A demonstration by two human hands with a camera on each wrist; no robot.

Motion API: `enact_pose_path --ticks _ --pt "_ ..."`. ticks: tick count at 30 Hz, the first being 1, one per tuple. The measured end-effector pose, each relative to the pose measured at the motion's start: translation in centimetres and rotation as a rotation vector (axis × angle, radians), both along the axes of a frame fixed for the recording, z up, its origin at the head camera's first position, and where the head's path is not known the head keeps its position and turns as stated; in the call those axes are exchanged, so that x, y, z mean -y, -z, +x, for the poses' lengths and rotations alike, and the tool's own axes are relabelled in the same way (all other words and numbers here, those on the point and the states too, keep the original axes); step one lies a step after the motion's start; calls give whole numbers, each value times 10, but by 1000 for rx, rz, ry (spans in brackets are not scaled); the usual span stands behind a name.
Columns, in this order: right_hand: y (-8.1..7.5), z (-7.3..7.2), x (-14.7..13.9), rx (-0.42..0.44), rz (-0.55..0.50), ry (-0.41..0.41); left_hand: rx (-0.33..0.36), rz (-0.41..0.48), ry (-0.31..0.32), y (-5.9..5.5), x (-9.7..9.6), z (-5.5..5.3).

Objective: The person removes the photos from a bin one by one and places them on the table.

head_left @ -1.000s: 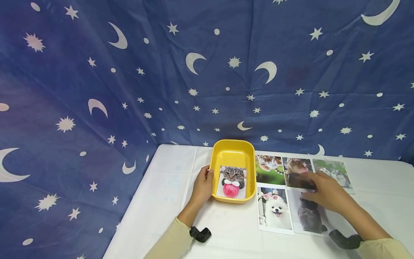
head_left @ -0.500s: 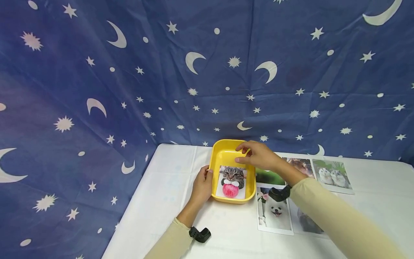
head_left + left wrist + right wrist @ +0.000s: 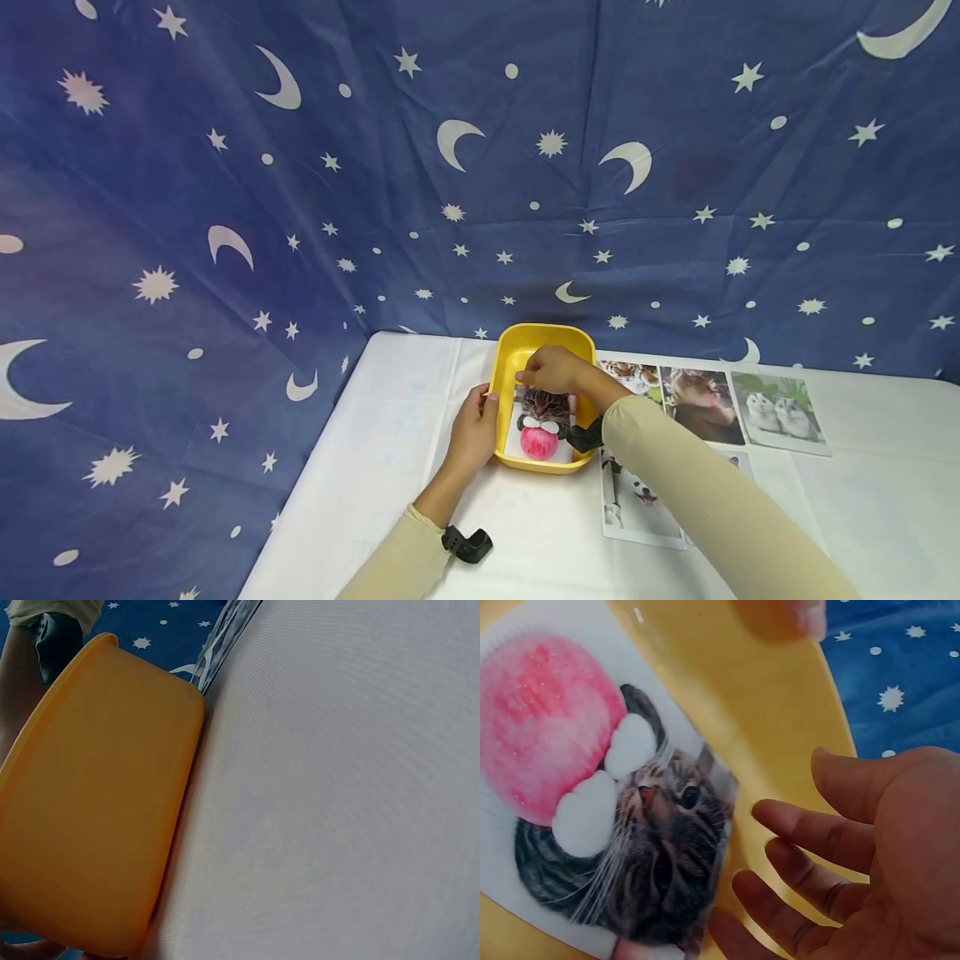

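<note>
A yellow plastic tray (image 3: 543, 333) stands on the white-covered table, and my left hand (image 3: 472, 429) grips its left rim. In the left wrist view the tray's outer wall (image 3: 97, 795) fills the left side, with a few fingertips showing low at the edge. Inside the tray lies a photo card (image 3: 538, 442) of a tabby cat with a pink pompom. My right hand (image 3: 557, 369) is in the tray over the card's upper end. In the right wrist view its fingers (image 3: 810, 832) are spread and loosely bent beside the card, holding nothing.
Right of the tray lie several photo cards: a tiger (image 3: 633, 379), a brown animal (image 3: 701, 404), two hamsters (image 3: 780, 408) and a white dog (image 3: 637, 508). My right forearm partly covers the lower row. A blue star-patterned cloth (image 3: 480, 167) hangs behind the table.
My right hand has moved left from above the photo cards into the tray, then lower toward the cat card. My left hand has stayed on the tray's rim.
</note>
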State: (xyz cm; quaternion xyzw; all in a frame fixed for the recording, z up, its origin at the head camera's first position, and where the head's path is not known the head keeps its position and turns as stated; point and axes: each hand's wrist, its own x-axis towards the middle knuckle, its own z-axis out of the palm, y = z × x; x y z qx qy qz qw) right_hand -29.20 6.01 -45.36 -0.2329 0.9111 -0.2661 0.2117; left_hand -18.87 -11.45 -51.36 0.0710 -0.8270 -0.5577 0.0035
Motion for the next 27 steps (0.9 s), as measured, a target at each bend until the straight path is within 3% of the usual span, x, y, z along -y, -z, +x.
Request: enact_pose_path --ticks 8,14,22,27 --pt "8 2 0 -2 88 19 2 -11 -10 -1 0 1" --pt "11 5 0 7 34 12 7 4 -10 -1 0 1" --pt "-11 24 -9 -24 -93 -142 5 3 7 0 0 2" --pt "-21 40 -20 -33 -108 -168 -7 7 7 0 0 2"
